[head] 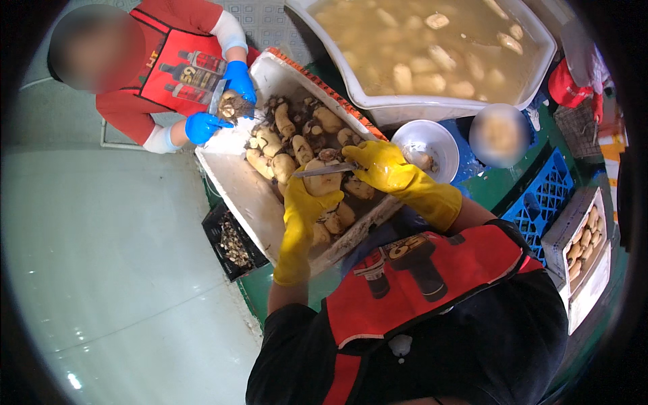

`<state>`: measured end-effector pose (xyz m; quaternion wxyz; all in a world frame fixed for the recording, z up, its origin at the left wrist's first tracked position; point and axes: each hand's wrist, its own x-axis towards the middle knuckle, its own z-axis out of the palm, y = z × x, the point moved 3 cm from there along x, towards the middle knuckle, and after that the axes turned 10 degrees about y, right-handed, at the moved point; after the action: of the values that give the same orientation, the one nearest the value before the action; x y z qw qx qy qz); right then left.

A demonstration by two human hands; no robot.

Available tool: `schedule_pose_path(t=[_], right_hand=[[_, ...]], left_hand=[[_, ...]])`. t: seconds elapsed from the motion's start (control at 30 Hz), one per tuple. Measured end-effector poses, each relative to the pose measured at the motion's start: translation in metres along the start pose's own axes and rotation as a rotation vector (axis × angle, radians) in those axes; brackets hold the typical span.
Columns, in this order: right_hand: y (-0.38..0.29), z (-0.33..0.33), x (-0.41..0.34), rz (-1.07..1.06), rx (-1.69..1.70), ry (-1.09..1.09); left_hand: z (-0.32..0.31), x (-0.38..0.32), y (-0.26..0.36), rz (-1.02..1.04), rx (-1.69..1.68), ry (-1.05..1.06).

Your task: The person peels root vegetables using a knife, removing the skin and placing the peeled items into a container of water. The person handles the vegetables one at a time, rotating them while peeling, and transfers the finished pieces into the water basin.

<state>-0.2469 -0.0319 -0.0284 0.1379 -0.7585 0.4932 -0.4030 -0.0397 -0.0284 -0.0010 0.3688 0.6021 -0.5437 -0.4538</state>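
Observation:
Both my hands are in yellow rubber gloves over a white foam box of lotus root pieces. My left hand is closed around a thick, pale lotus root section. My right hand grips the handle end of a knife, whose blade lies across that section and points left. Dark, hairy root joints and muddy pieces lie around and below my hands. The handle itself is mostly hidden by my right glove.
Across the box a co-worker in blue gloves holds a knife and a root end. A white tub of murky water holds roots. Nearby are a metal bowl, a black crate of scraps, a blue plastic pallet and a foam box of roots.

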Motion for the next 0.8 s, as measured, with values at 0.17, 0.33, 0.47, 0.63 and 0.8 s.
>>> schedule_pose_path(t=[0.17, 0.33, 0.47, 0.63, 0.8], right_hand=[[-0.004, -0.004, -0.001, 0.053, -0.032, -0.041], [0.002, 0.008, -0.003, 0.085, -0.017, -0.084], [0.006, 0.016, 0.001, 0.264, 0.046, -0.296], [0.007, 0.037, -0.005, 0.328, 0.066, -0.276], [-0.001, 0.047, -0.003, 0.316, -0.041, -0.352]], left_hand=[[0.001, -0.004, 0.006, -0.006, -0.012, -0.019], [-0.003, -0.003, 0.010, 0.098, 0.129, -0.017], [-0.005, -0.009, 0.025, -0.028, 0.140, -0.062], [-0.015, -0.009, 0.000, 0.007, 0.211, -0.002], [-0.026, -0.014, -0.027, 0.043, 0.358, 0.078]])
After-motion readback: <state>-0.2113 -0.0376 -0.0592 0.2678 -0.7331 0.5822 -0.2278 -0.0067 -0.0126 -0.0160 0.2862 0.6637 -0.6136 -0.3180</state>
